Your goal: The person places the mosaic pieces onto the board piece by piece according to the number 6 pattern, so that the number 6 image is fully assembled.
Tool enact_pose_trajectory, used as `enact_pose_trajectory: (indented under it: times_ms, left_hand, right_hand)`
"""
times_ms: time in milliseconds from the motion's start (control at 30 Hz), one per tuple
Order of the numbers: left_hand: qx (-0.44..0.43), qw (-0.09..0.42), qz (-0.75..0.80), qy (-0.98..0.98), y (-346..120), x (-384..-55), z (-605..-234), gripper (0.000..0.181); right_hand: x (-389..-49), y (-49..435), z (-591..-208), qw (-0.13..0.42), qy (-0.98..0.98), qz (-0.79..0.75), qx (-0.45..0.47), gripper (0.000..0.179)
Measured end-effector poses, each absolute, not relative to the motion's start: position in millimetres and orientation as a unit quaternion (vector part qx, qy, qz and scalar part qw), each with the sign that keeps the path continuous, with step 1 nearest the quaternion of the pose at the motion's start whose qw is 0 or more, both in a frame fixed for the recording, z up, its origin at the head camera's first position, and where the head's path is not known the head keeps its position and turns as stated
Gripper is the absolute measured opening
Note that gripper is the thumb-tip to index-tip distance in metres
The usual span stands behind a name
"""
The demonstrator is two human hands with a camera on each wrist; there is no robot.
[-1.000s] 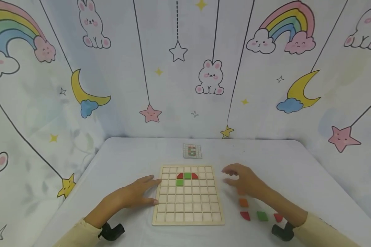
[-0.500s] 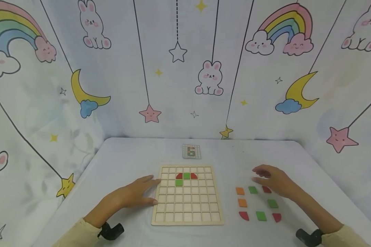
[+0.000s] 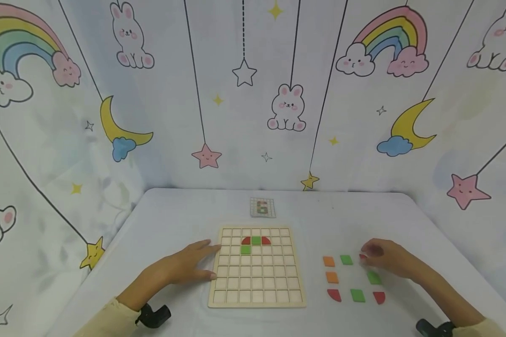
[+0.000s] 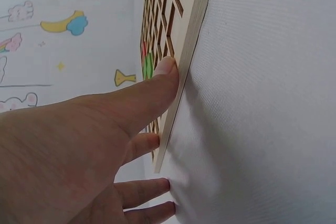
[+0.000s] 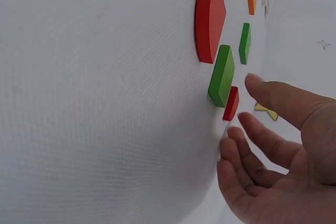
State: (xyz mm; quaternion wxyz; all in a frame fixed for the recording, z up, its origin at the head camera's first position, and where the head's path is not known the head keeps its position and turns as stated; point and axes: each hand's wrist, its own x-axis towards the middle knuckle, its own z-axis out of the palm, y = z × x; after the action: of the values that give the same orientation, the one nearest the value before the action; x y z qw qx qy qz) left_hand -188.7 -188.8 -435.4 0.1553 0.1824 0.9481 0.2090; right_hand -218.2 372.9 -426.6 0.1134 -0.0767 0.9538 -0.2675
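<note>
My left hand [image 3: 187,263] rests at the left edge of a wooden grid board [image 3: 257,302], fingers spread. Its thumb [image 4: 165,69] touches the rim in the left wrist view. On the board lie two red quarter-round tiles and two green square tiles [image 3: 256,240] in the upper rows. At the right, my right hand [image 3: 390,257] hovers over a red quarter-round tile [image 5: 231,104], which it partly covers in the head view. Its thumb and forefinger stand apart around that tile, and I cannot tell whether they touch it. A green square tile [image 5: 222,77] lies just beside.
Right of the board lie orange square tiles [image 3: 332,277], more green square tiles [image 3: 357,295] and red quarter-round tiles [image 3: 379,297] on the white tablecloth [image 3: 173,309]. A small pattern card [image 3: 262,207] lies behind the board. A printed curtain stands behind the table.
My right hand has moved right and down, from beside the board to the red quarter-round tile at the far right of the loose tiles. The left hand stays at the board's edge.
</note>
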Motion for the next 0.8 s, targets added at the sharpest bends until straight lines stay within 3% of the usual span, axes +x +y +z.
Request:
enact_pose_trajectory:
  times_ms: [300, 800]
  left_hand:
    - [0.182, 0.155, 0.208, 0.948, -187.9, -188.4, -433.7, 0.080]
    - [0.192, 0.154, 0.208, 0.947, -187.8, -187.6, -432.7, 0.081]
  right_hand:
    - [-213.9, 373.0, -424.4, 0.137, 0.952, -0.265, -0.066, 0.030]
    - [-211.3, 369.7, -427.4, 0.112, 0.957, -0.258, -0.071, 0.022]
